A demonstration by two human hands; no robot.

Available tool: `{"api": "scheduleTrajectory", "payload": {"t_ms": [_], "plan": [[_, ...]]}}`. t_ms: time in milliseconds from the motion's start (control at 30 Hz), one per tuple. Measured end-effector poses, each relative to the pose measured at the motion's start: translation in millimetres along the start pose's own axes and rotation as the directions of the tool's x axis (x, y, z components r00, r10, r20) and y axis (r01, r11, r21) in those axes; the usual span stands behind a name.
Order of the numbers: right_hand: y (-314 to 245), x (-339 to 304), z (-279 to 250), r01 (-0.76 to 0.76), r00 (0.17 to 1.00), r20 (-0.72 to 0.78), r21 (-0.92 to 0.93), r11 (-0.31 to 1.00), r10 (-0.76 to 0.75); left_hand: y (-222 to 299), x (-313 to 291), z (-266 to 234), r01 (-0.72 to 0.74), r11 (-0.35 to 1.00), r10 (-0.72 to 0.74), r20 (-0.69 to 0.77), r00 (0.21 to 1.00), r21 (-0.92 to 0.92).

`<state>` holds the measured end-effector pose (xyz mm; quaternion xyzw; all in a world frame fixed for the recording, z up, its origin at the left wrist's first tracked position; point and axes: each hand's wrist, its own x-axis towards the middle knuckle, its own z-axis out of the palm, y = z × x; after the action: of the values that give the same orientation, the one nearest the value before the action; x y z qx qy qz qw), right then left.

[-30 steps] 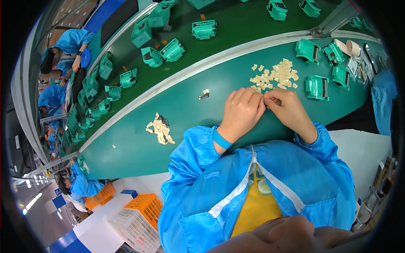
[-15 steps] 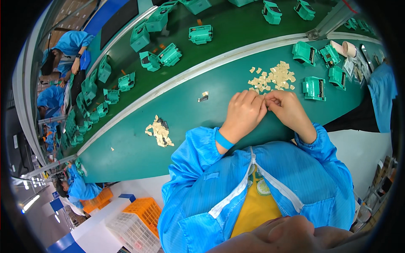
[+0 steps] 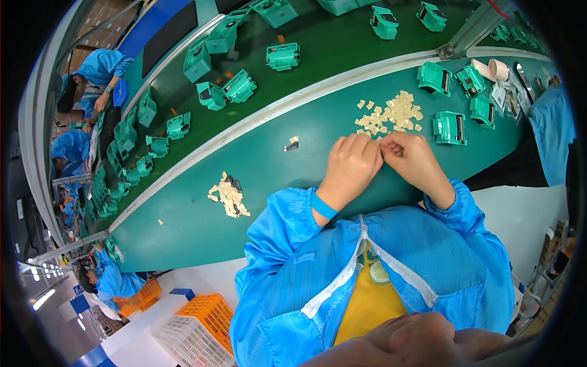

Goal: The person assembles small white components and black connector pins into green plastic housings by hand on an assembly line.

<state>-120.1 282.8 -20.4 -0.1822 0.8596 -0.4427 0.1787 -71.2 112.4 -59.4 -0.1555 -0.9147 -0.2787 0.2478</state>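
My left hand (image 3: 351, 166) and my right hand (image 3: 411, 160) meet above the green table, fingers bent and fingertips pinched together. Whatever lies between the fingertips is hidden or too small to make out. Just beyond them a loose pile of small cream-coloured pieces (image 3: 400, 111) is spread on the tabletop. A second heap of cream pieces (image 3: 230, 199), with something dark beside it, lies farther left. Between the two heaps sits a small dark piece (image 3: 291, 145) with a cream bit at its top.
Several green plastic housings, one of them the nearest housing (image 3: 449, 128), stand at the right, near a tape roll (image 3: 499, 70). Beyond a pale metal rail (image 3: 269, 109), more housings sit on a dark green belt (image 3: 330, 46). Co-workers in blue (image 3: 101, 70) are at the left; another blue sleeve (image 3: 550, 137) is at the right.
The whole view has shifted slightly, so things on the table and belt appear a little farther left. My hands stay together with almost the same pinch.
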Motion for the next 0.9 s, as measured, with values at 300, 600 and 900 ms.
{"api": "scheduleTrajectory", "payload": {"t_ms": [300, 600, 900], "plan": [[13, -1, 0, 0.080, 0.995, -0.061, -0.067, 0.995, -0.084, 3, 3, 0, -0.055, 0.998, 0.055, 0.048, 0.997, 0.007], [9, 3, -5, 0.005, 1.000, 0.022, 0.051, 0.999, -0.007, -1, 1, 7, 0.039, 0.991, -0.039, 0.004, 0.999, -0.130], [30, 9, -18, -0.148, 0.979, 0.181, 0.321, 0.935, 0.093, 2, 5, 8, 0.126, 0.947, -0.126, 0.019, 0.992, -0.296]]}}
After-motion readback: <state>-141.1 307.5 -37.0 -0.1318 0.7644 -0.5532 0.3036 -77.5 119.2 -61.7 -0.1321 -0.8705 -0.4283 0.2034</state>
